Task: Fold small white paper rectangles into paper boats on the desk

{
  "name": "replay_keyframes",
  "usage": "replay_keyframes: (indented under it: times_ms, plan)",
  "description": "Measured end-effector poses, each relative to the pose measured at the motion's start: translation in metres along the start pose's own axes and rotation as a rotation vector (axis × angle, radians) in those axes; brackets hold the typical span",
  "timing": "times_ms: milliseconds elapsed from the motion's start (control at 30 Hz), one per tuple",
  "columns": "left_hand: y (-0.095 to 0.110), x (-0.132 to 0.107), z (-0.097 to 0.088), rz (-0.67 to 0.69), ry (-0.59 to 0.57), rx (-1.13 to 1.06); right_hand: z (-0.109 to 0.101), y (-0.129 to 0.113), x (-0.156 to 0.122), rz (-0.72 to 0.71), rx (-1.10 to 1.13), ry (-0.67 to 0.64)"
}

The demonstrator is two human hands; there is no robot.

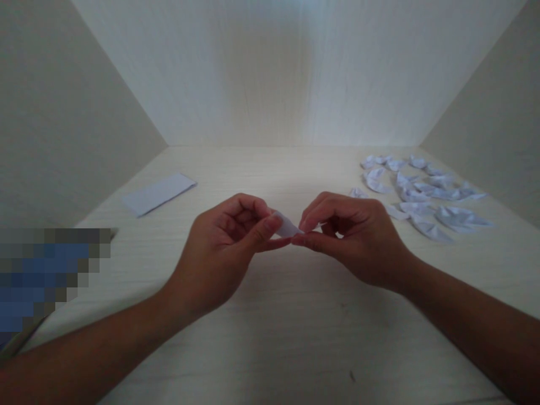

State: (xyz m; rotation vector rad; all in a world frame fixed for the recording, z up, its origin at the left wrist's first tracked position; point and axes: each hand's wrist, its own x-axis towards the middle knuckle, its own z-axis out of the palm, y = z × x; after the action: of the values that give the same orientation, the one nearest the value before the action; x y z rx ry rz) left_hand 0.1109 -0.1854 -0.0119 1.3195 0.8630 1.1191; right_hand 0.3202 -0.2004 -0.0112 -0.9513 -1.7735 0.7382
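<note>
The paper (286,226) is between the two hands, apparently raised off the desk (295,349). The left hand (223,244) has thumb and fingers clamped on its left end; the right hand (360,242) has its fingers pinched on the narrow tip. Assessed risks: a tear or stray crease at the tip, if the hands pull unevenly; a crooked fold, for want of a firm surface beneath; slippage, if the left thumb slackens. Folded pieces (458,218) lie near the right hand, where a careless sweep could crush or scatter them.
</note>
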Motion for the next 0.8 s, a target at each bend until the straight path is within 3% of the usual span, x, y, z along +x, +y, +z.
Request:
replay_keyframes:
  times_ms: [233,600,800]
  plan:
    - [0.0017,-0.0003,0.0007,-0.083,-0.068,-0.142,0.0020,-0.0020,-0.0013,0.060,0.111,0.048]
    - [0.0009,0.0009,0.0010,-0.210,-0.166,-0.211,0.0019,-0.0027,-0.0015,0.011,0.314,-0.095]
    - [-0.0003,0.0013,0.0014,-0.155,-0.160,-0.117,0.0016,0.0002,-0.0018,-0.037,0.299,-0.097]
